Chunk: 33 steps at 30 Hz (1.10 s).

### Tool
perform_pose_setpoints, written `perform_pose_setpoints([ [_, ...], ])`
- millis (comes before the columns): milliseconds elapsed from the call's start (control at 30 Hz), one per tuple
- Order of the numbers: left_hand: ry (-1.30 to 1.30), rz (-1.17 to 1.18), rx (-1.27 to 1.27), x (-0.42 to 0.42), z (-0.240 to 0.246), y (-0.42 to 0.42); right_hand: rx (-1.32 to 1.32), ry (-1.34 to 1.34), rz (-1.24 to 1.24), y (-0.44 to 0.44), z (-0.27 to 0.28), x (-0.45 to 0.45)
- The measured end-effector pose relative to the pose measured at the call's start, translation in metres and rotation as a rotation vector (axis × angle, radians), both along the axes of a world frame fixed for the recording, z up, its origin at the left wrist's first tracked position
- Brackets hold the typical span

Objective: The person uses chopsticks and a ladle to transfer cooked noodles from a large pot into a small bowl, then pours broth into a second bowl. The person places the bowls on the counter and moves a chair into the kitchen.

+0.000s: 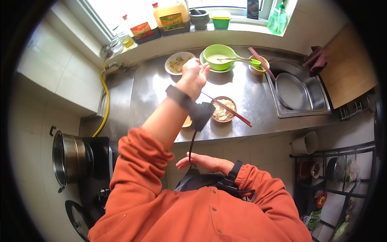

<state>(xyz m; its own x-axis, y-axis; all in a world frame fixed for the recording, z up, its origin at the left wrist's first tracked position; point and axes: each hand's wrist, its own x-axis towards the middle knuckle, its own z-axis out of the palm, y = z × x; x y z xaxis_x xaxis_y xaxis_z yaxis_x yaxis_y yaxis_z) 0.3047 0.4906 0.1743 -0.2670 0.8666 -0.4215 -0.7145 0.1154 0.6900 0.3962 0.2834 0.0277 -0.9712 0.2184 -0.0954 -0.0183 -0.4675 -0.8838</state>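
My left hand (pixel 195 74) is stretched over the steel counter, between a white plate (pixel 174 67) of brownish bits and a light green handled bowl (pixel 216 50) of whitish liquid. Its fingers are partly curled and overlap the plate's right side; I cannot tell whether they hold anything. A green-handled spoon (pixel 255 62) rests across the bowl. Nearer to me, chopsticks (pixel 232 112) lie over a bowl of noodles (pixel 223 116). The wrist-strapped black device (pixel 203 116) partly hides another small bowl (pixel 187 122). My right hand (pixel 208 162) hovers empty before my waist, fingers apart, beside a hanging cable (pixel 192 145).
Reddish sticks (pixel 261 63) lean from a small bowl of greens (pixel 256 71) to the sink (pixel 320 99), which holds a round pan (pixel 291 90). At left stands a steel pot (pixel 71 157) near a yellow hose (pixel 106 103). Sauce jugs (pixel 170 18) line the windowsill.
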Motion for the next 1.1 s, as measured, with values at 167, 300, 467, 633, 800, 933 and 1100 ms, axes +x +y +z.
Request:
perform_pose_setpoints([
  [167, 0.465, 0.019, -0.248, -0.004, -0.081, 0.089, -0.444, 0.056, 0.075, 0.013, 0.01, 0.029],
  [300, 0.43, -0.221, -0.322, -0.017, -0.152, 0.131, -0.631, 0.218, -0.085, 0.018, 0.022, 0.055],
  [467, 0.248, -0.345, -0.297, -0.008, -0.202, 0.172, -0.694, 0.307, -0.281, 0.031, 0.03, 0.063],
  [633, -0.041, -0.204, -0.174, 0.003, -0.213, 0.186, -0.743, 0.42, -0.395, 0.037, 0.032, 0.057],
  [800, 0.044, -0.135, -0.133, 0.008, -0.208, 0.176, -0.745, 0.482, -0.401, 0.037, 0.035, 0.049],
  [933, -0.133, -0.161, -0.003, 0.001, -0.191, 0.156, -0.744, 0.447, -0.31, 0.038, 0.042, 0.041],
  [1100, -0.136, -0.079, -0.026, -0.028, -0.138, 0.14, -0.705, 0.376, -0.097, 0.042, 0.055, 0.022],
])
